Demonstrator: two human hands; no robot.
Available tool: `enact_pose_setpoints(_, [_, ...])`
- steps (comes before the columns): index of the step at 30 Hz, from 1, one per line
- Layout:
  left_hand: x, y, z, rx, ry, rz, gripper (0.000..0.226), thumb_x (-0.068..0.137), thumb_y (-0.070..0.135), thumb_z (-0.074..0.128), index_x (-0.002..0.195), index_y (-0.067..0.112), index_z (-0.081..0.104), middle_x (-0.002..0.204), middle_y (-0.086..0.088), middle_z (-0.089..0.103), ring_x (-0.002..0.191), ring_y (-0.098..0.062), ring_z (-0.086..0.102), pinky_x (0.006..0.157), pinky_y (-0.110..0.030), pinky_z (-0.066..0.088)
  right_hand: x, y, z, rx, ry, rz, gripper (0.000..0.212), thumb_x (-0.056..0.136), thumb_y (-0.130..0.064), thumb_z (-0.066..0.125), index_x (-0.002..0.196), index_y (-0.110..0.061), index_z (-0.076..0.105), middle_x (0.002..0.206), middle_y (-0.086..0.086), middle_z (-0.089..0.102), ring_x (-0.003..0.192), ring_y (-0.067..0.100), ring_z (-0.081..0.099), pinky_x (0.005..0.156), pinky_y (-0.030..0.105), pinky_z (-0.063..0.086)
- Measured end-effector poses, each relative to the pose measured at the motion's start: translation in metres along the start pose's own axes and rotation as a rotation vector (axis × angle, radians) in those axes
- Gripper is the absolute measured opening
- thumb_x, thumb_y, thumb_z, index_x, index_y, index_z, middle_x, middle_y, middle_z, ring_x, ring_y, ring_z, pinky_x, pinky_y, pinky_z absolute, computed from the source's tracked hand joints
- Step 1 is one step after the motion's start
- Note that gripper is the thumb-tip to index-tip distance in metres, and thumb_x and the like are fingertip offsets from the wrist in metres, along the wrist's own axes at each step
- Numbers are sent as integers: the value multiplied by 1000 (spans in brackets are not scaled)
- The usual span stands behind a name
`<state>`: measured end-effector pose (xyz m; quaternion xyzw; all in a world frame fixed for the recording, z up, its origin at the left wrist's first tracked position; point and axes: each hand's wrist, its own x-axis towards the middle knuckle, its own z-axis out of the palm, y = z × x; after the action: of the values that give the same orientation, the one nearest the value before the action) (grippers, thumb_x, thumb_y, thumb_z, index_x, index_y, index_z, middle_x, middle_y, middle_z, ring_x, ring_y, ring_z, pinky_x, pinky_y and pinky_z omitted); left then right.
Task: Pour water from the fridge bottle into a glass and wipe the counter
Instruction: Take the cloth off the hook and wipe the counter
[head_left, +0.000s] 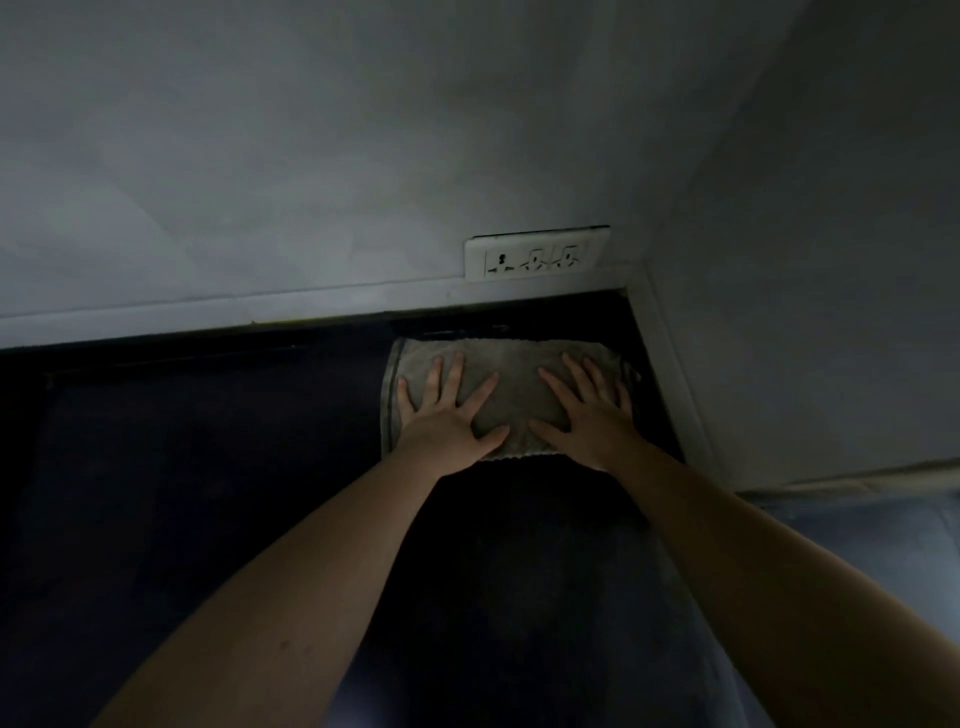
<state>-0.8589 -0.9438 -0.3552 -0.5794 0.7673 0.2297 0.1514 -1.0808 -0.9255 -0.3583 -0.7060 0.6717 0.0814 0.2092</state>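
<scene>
A person's left hand (448, 422) and right hand (589, 418) press flat, fingers spread, on a nubby grey cloth (511, 387) in the dark counter's (208, 467) far right corner, walls close behind and right; open counter stretches left.

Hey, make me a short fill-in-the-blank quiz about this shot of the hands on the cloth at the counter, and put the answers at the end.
1. Both hands, the left hand and the right hand, press flat on a grey ____.
2. The cloth lies on the dark counter, in its far ____ corner.
3. On the wall above the cloth sits a white ____.
4. The fingers of both hands are ____, not curled.

Answers: cloth; right; socket panel; spread straight
</scene>
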Motion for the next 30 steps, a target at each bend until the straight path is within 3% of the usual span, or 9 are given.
enact_pose_setpoints(9, [25, 0, -10, 23, 28, -21, 76, 84, 83, 19, 146, 56, -16, 157, 5, -36, 144, -23, -33, 111, -66, -15, 41, 5, -14, 16, 7, -31, 81, 83, -77, 39, 150, -46, 5, 161, -13, -13, 146, 13, -16, 116, 47, -5])
enact_pose_setpoints(18, [29, 0, -11, 32, 68, -33, 75, 85, 82, 20, 146, 56, -14, 160, 5, -30, 146, -23, -28, 111, -65, -14, 48, 7, -18, -16, 19, -63, 81, 84, -78, 33, 151, -46, 2, 161, -9, -11, 147, 17, -13, 117, 47, -7])
enact_pose_setpoints(30, [-28, -13, 13, 2, 62, -21, 75, 86, 82, 15, 150, 52, -11, 159, 5, -32, 145, -21, -30, 112, -62, -18, -11, -16, 7, -62, -28, -40, 80, 84, -81, 23, 150, -47, -8, 160, -8, -23, 147, 18, -20, 116, 50, -12])
